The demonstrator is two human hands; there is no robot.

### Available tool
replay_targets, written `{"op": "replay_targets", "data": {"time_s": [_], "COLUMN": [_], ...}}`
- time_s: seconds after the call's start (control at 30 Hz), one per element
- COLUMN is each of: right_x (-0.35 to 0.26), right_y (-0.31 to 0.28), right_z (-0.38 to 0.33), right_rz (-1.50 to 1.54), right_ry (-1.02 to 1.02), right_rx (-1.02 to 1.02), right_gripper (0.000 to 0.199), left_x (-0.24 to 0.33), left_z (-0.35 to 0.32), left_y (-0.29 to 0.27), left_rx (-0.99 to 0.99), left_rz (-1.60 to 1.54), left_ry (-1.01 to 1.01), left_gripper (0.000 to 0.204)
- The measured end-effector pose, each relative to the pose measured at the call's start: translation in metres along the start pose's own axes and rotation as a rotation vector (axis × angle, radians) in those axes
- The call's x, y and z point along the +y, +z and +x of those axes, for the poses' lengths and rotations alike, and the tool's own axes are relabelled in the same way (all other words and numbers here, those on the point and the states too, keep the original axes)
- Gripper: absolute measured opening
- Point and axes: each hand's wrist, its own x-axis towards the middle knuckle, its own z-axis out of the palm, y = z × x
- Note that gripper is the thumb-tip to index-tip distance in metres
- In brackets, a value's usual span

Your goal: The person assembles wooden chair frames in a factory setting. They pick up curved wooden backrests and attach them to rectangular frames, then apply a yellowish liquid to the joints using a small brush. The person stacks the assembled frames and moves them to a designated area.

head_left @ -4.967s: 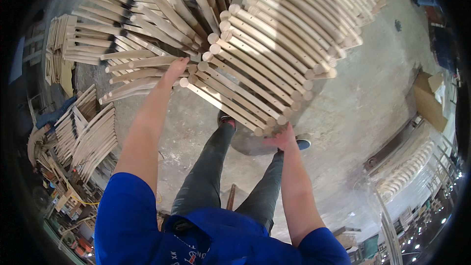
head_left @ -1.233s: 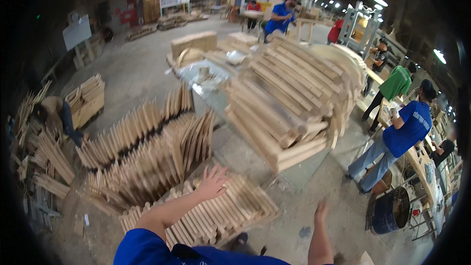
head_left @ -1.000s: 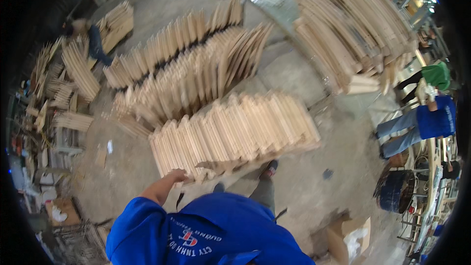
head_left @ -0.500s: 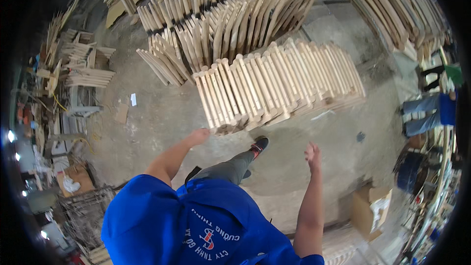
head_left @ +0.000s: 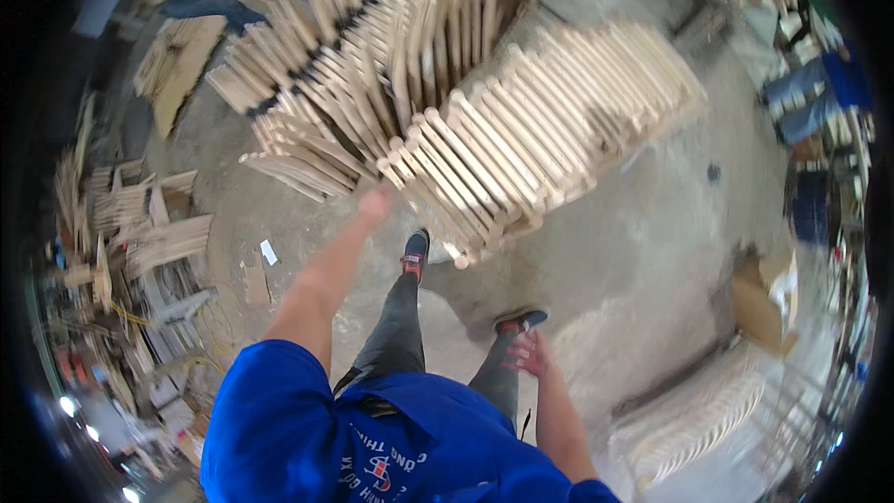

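My left hand (head_left: 375,203), smeared by motion, is close to the near left end of a long row of pale wooden frames with rounded ends (head_left: 503,144). Whether its fingers touch the closest frame cannot be made out. My right hand (head_left: 529,352) hangs low in front of my right leg, fingers apart and holding nothing. Behind the row, a dense bank of curved wooden pieces (head_left: 447,33) stands on end, with shorter slats (head_left: 303,168) leaning at its left side.
Stacked wooden parts (head_left: 154,214) and cables line the left. A cardboard box (head_left: 759,303) stands at right, near a pale stack of curved pieces (head_left: 698,419). Another person in blue (head_left: 810,98) is at the far right. Flat boards (head_left: 177,70) lie at upper left.
I have stepped forward and turned right, so the row of frames sits nearer and slanted. My left hand has moved forward to its left end; my right hand has dropped toward my leg.
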Motion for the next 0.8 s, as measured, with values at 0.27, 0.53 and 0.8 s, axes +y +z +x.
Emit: {"op": "replay_targets", "data": {"time_s": [0.27, 0.53, 0.8], "right_x": [-0.057, -0.082, -0.108], "right_y": [0.150, 0.186, 0.161], "right_z": [0.137, 0.217, 0.192], "right_rz": [0.358, 0.317, 0.257], "right_ry": [0.007, 0.178, 0.284], "right_rx": [0.046, -0.185, -0.115], "right_gripper": [0.085, 0.094, 0.105], "left_x": [-0.045, -0.074, -0.035], "left_z": [0.191, 0.243, 0.269], "left_y": [-0.014, -0.017, 0.007], "left_rx": [-0.001, -0.755, -1.219], "left_rz": [-0.113, -0.580, -0.720], "left_ry": [-0.018, -0.495, -0.540], "left_gripper": [0.036, 0.065, 0.062]}}
